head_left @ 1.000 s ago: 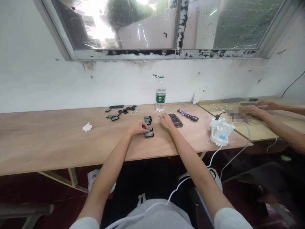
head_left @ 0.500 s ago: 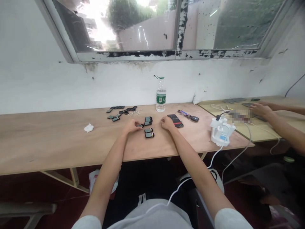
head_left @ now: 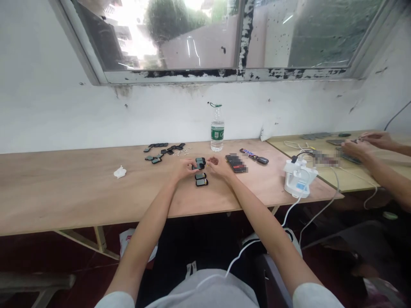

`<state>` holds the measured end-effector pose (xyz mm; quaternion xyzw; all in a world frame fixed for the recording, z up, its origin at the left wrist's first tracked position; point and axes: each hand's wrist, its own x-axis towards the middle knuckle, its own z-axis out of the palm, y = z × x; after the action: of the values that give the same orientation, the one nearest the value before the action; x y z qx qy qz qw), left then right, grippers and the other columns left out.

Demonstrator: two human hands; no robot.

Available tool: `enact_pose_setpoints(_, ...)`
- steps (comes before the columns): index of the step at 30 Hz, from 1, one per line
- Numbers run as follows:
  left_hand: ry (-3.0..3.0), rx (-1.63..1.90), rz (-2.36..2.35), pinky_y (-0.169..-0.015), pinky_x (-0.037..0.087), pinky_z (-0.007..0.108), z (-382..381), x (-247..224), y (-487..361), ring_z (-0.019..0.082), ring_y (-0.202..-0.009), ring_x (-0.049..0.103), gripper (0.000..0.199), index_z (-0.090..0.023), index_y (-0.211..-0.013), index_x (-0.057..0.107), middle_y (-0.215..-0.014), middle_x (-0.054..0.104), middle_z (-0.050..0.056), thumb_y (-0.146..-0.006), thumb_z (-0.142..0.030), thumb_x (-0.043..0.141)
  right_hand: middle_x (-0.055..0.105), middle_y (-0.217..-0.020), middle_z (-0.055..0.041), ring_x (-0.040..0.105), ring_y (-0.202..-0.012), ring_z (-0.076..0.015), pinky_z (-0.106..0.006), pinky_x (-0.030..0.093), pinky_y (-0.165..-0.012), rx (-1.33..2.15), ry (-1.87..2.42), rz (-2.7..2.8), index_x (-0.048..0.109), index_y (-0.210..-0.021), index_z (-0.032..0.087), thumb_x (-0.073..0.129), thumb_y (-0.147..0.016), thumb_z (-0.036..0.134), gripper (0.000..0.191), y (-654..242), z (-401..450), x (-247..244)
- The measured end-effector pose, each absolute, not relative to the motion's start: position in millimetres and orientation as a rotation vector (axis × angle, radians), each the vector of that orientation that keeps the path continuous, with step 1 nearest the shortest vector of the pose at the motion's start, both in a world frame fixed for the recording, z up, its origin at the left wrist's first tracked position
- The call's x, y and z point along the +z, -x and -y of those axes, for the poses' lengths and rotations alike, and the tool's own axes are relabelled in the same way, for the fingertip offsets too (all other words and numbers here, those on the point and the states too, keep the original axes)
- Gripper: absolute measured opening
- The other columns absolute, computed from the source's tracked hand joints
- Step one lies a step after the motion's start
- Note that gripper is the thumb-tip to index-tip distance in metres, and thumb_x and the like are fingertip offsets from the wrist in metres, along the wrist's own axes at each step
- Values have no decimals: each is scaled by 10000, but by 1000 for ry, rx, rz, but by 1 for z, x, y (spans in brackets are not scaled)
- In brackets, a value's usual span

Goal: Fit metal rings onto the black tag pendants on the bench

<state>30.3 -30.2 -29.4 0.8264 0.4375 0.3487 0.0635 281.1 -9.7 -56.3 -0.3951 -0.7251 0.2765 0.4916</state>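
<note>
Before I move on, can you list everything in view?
window: one, grey frame, above table
bottle: one, clear with green label, by wall
grey-faced pieces: two near, more behind, dark, between hands
back-left cluster: too overlapped to count, dark
small bits: several, whitish, beside cluster
crumpled item: one, white, table left
phone: one, black, by right hand
wrapped bar: one, brown-blue, beyond phone
oval item: one, dark, beside bar
socket unit: one, white, table's right end
cables: several, mostly white, right side
tables: two, light wood, near and right
co-worker's hands: two, far right
left hand: one, at pieces
right hand: one, beside pieces
</note>
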Motion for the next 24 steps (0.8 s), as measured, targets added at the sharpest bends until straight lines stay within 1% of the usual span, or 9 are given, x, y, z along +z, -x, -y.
enact_pose_setpoints(4, -2577, 1094, -1260, -861, 598, 341, 29, -34, -41, 237, -896, 770, 100, -219, -863, 800, -1002, 841, 60, -816, -294, 847, 815, -1020, -75, 742, -928, -220, -343, 579, -848, 666, 857, 1753, 755, -979, 205, 715, -919, 346, 159, -276, 13, -55)
enact_pose_setpoints(7, -2626, 1108, -1205, -842, 606, 334, 28, -36, -44, 233, -882, 775, 103, -220, -854, 802, -1000, 837, 62, -822, -302, 854, 819, -989, -71, 724, -875, -212, -335, 569, -803, 633, 866, 1758, 768, -960, 208, 732, -914, 365, 167, -274, 15, -55)
enact_pose_setpoints(10, -2665, 1137, -1153, -830, 617, 327, 28, -37, -44, 227, -862, 779, 131, -220, -829, 800, -984, 837, 65, -839, -337, 859, 821, -985, -59, 718, -871, -206, -325, 564, -792, 614, 860, 1809, 785, -957, 219, 735, -924, 363, 156, -273, 16, -55)
enact_pose_setpoints(13, -2678, 1167, -1167, -848, 623, 323, 29, -35, -45, 226, -872, 788, 143, -222, -808, 803, -1011, 844, 69, -846, -348, 860, 821, -1013, -61, 730, -911, -210, -329, 578, -827, 603, 849, 1836, 789, -959, 220, 728, -940, 350, 145, -273, 19, -54)
enact_pose_setpoints(15, -2658, 1166, -1242, -867, 622, 326, 31, -34, -45, 230, -884, 792, 130, -222, -801, 809, -1038, 848, 75, -844, -335, 857, 822, -1087, -72, 748, -962, -213, -338, 597, -872, 634, 835, 1844, 786, -1007, 214, 737, -941, 339, 150, -273, 22, -53)
enact_pose_setpoints(17, -2618, 1128, -1327, -899, 621, 336, 34, -31, -46, 241, -912, 794, 116, -221, -806, 818, -1066, 850, 84, -838, -326, 856, 820, -1156, -78, 765, -995, -217, -346, 615, -910, 706, 815, 1880, 778, -1100, 212, 785, -909, 318, 218, -274, 25, -53)
enact_pose_setpoints(20, -2559, 1046, -1375, -954, 621, 363, 38, -27, -47, 258, -965, 790, 110, -219, -825, 828, -1112, 849, 94, -836, -326, 849, 829, -1109, -66, 783, -964, -223, -354, 633, -919, 788, 834, 1935, 769, -1178, 213, 847, -854, 269, 338, -275, 27, -53)
enact_pose_setpoints(22, -2533, 1028, -1357, -973, 621, 384, 40, -25, -48, 268, -975, 786, 118, -211, -820, 827, -1127, 847, 102, -832, -327, 846, 832, -1071, -58, 786, -948, -228, -362, 639, -925, 774, 873, 1945, 784, -1144, 215, 846, -855, 260, 299, -275, 28, -53)
enact_pose_setpoints(24, -2509, 1030, -1338, -978, 617, 386, 42, -24, -50, 273, -984, 783, 130, -211, -808, 823, -1119, 847, 105, -832, -336, 846, 834, -1098, -60, 786, -971, -232, -372, 637, -956, 743, 898, 1956, 801, -1102, 215, 832, -874, 268, 236, -276, 27, -52)
